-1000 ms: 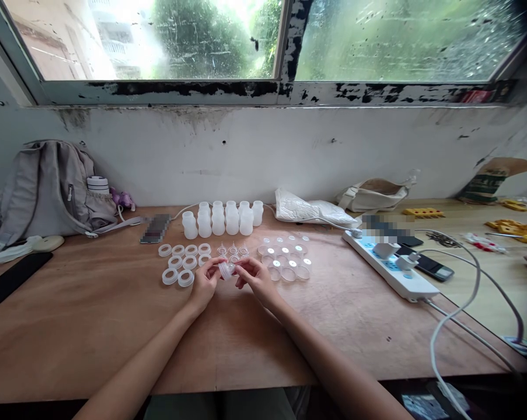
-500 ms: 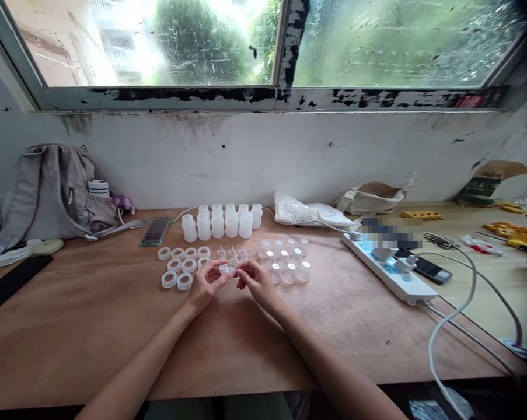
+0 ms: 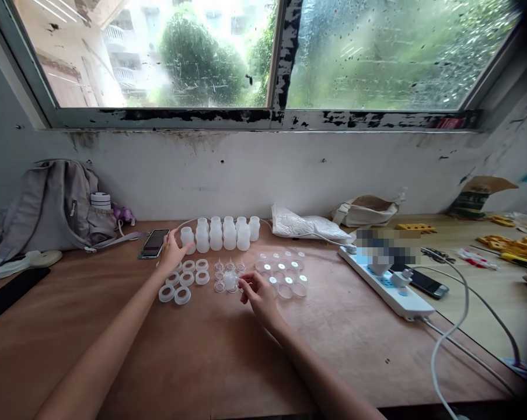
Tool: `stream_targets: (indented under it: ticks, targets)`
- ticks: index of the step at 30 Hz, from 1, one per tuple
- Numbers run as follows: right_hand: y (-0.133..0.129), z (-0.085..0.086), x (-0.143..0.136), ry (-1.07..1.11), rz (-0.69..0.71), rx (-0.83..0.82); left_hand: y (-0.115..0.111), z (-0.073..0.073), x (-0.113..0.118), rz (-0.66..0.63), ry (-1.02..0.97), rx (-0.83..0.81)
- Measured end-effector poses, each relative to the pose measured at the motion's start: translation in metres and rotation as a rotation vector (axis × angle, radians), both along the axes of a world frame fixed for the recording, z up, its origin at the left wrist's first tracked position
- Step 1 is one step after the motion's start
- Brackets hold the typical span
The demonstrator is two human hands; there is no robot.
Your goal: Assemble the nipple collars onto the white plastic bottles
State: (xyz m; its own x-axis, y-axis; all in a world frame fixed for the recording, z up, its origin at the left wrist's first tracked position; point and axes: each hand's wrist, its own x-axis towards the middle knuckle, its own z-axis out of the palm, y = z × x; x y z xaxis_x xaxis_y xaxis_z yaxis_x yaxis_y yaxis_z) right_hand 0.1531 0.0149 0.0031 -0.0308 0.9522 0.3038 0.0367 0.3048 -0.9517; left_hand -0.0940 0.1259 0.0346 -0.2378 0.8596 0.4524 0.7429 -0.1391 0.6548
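Parting from the right hand (image 3: 257, 294), the left hand (image 3: 173, 254) has gone out to the far left of the bottles (image 3: 229, 238), where it meets the nearest bottle (image 3: 187, 237) of the front row at that end. A second ago the 2 hands were together over the collar (image 3: 231, 280), with fingertips of each on it; now only the right is at it. The left hand is moderately wide, its thumb low in front of the bottle and its fingers up along the left side; whether they have closed on it I cannot tell. That bottle stands upright, still in its place. The right hand is narrow, thumb and fingertips pinched at the right edge of the collar, which appears to be held just above the teats (image 3: 219, 286); the overlap of clear parts hides its lower side. So the work, as I judge it, has passed from handling the small part with 2 hands to splitting it between them: collar on the right, bottle on the left. Around them little else has moved: the loose rings (image 3: 182, 302) lie on the table (image 3: 202, 361) under and beside the left forearm, the caps (image 3: 285, 291) sit in rows right of the teats, and the other bottles stand in 2 rows behind. The view has tipped up somewhat, showing more window (image 3: 202, 70).
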Motion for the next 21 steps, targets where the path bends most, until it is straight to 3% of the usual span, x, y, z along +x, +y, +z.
stream_targets:
  ticks: [5,11,15,17,19,21]
  targets:
    - [0.001,-0.003,0.0,0.001,0.009,-0.018,0.029,-0.007,-0.008,0.029,-0.115,-0.145]
    - [0.002,-0.002,0.001,0.023,-0.015,-0.022,0.027,-0.004,-0.006,0.074,-0.22,-0.03]
    - [0.0,0.003,0.0,0.029,-0.019,-0.015,0.001,0.004,0.01,0.04,-0.326,0.136]
    - [-0.001,0.005,0.001,0.039,-0.024,-0.009,-0.02,0.005,0.025,-0.125,-0.467,0.295]
    - [-0.001,0.006,0.002,0.054,-0.041,-0.008,-0.045,0.001,0.043,-0.179,-0.427,0.351]
    - [0.001,0.006,0.004,0.065,-0.077,0.001,-0.068,-0.006,0.06,-0.184,-0.258,0.348]
